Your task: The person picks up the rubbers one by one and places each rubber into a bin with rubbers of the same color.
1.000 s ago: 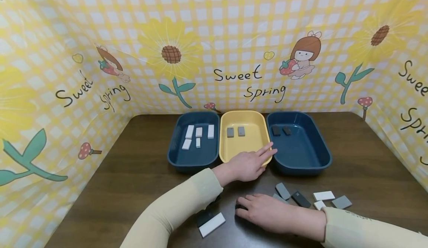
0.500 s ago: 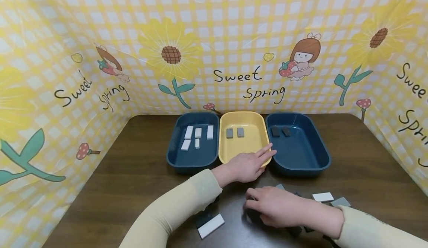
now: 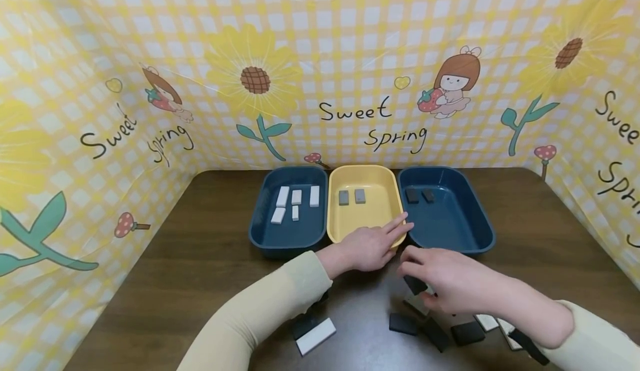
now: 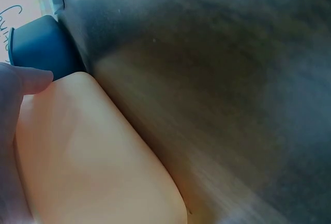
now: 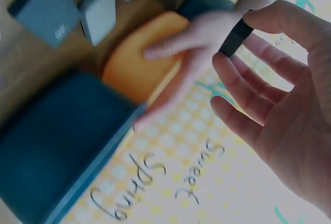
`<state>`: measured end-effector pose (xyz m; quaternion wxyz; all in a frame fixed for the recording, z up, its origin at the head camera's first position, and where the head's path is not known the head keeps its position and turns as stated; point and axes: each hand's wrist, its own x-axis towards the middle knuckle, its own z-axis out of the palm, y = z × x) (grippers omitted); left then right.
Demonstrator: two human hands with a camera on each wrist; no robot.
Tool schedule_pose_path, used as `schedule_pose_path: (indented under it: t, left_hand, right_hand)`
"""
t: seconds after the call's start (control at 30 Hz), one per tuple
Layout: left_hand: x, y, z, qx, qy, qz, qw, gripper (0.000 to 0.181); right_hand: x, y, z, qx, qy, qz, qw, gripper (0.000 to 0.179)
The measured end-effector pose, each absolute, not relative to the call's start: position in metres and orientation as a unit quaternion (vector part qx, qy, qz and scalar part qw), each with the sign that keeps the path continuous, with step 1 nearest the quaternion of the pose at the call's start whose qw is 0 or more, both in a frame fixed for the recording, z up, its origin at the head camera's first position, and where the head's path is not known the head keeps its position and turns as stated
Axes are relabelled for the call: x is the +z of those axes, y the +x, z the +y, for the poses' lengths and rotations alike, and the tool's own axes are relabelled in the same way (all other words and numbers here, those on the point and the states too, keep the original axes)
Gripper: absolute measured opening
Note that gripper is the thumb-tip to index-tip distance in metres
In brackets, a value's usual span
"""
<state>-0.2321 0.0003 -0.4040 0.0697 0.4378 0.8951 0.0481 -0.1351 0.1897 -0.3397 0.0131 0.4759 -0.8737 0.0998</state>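
In the head view my right hand (image 3: 450, 279) pinches a small black block (image 3: 415, 285) between thumb and fingertips, raised over the table just in front of the right blue tray (image 3: 487, 243). The right wrist view shows this black block (image 5: 236, 38) edge-on between thumb and forefinger, the other fingers spread. My left hand (image 3: 367, 247) rests on the front right corner of the yellow tray (image 3: 367, 215), two fingers straight across its rim. Its thumb (image 4: 36, 80) lies against the tray's outer wall. Two grey blocks (image 3: 352, 196) lie inside the yellow tray.
The left blue tray (image 3: 260, 237) holds several white blocks (image 3: 296, 197); two dark blocks (image 3: 420, 195) lie in the right one. Several black blocks (image 3: 467, 333) and white ones lie loose below the right hand. A long white block (image 3: 316, 336) lies beside the left sleeve.
My right hand has lifted from the table and moved right and toward the right blue tray with the black block, uncovering black blocks beneath. The left hand stays on the yellow tray.
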Motion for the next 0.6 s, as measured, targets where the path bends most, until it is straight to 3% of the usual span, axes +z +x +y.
schedule_pose_path:
  t: [0.6]
  left_hand:
    - [-0.406, -0.234, 0.001, 0.065, 0.436, 0.894, 0.081, 0.067]
  right_hand:
    - [-0.314, -0.183, 0.239, 0.102, 0.323, -0.939, 0.062, 0.037]
